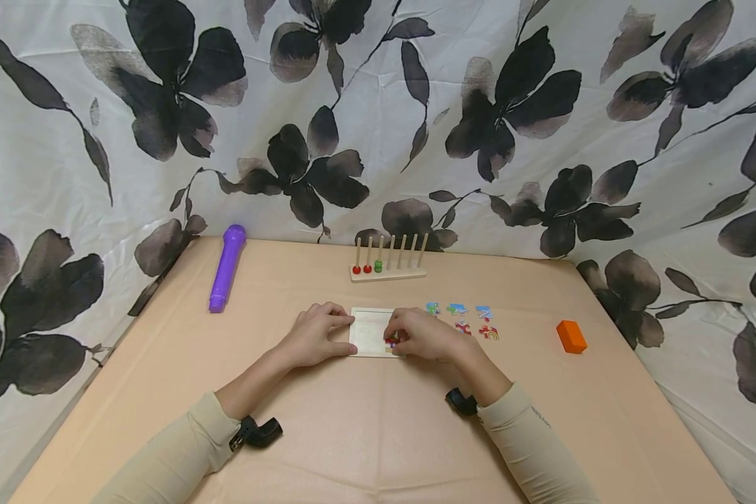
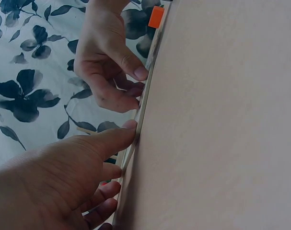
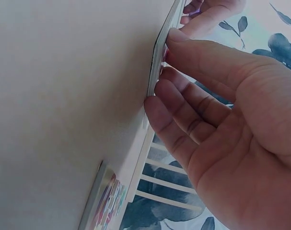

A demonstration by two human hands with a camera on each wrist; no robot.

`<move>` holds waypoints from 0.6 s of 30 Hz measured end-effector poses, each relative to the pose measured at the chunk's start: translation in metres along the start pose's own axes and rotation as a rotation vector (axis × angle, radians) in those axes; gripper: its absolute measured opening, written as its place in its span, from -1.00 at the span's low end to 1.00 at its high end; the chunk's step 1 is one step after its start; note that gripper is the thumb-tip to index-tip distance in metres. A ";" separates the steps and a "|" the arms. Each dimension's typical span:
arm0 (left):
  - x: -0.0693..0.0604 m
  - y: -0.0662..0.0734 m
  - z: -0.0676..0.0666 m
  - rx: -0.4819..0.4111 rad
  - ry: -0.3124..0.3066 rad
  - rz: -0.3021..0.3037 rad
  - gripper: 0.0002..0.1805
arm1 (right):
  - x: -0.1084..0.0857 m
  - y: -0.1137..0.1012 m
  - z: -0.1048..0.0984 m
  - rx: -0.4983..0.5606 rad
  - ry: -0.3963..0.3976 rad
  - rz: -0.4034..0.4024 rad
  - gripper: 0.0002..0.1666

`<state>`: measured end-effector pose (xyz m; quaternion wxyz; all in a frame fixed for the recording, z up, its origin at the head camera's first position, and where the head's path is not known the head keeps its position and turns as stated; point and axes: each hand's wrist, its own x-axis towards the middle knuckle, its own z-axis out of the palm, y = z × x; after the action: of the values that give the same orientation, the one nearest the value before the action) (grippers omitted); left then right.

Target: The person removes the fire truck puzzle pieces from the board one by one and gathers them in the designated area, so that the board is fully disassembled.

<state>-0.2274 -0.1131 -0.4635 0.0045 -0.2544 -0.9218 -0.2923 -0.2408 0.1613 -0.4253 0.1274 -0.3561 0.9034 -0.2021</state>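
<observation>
A shallow, pale puzzle board point(image 1: 368, 323) with a raised rim lies flat on the table, in the middle of the head view. My left hand point(image 1: 320, 336) holds its left side, thumb by the near corner and a finger by the far one. Over the board's right part, my right hand point(image 1: 425, 334) pinches a small colourful puzzle piece point(image 1: 391, 341), mostly hidden by the fingers. Both wrist views show the board edge-on, as a thin strip point(image 2: 141, 112) under the fingertips. Several loose puzzle pieces point(image 1: 488, 332) lie in two rows right of the right hand.
Behind the board stands a wooden bead rack point(image 1: 387, 276) with upright pegs and a few red and green beads. A purple microphone-shaped stick point(image 1: 227, 269) lies at the far left. An orange block point(image 1: 570, 337) sits at the right. A floral cloth hangs behind the table.
</observation>
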 end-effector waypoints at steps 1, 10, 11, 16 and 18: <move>0.000 0.001 0.000 -0.003 -0.001 0.000 -0.30 | 0.000 0.000 0.000 0.000 0.001 0.003 -0.80; 0.000 0.001 0.000 -0.009 -0.004 0.001 -0.30 | -0.002 -0.002 0.000 0.023 0.004 0.034 -0.80; 0.000 0.000 0.000 -0.009 -0.005 0.000 -0.30 | -0.002 -0.002 -0.001 0.024 0.005 0.036 -0.80; 0.000 0.000 0.000 -0.008 -0.004 0.000 -0.30 | -0.002 -0.001 -0.001 0.015 0.016 0.029 -0.79; 0.000 0.000 0.000 -0.008 -0.004 0.001 -0.30 | -0.002 -0.001 -0.001 0.014 0.026 0.017 -0.80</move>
<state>-0.2274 -0.1134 -0.4633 0.0017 -0.2557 -0.9205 -0.2954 -0.2394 0.1622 -0.4239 0.1199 -0.3449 0.9065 -0.2122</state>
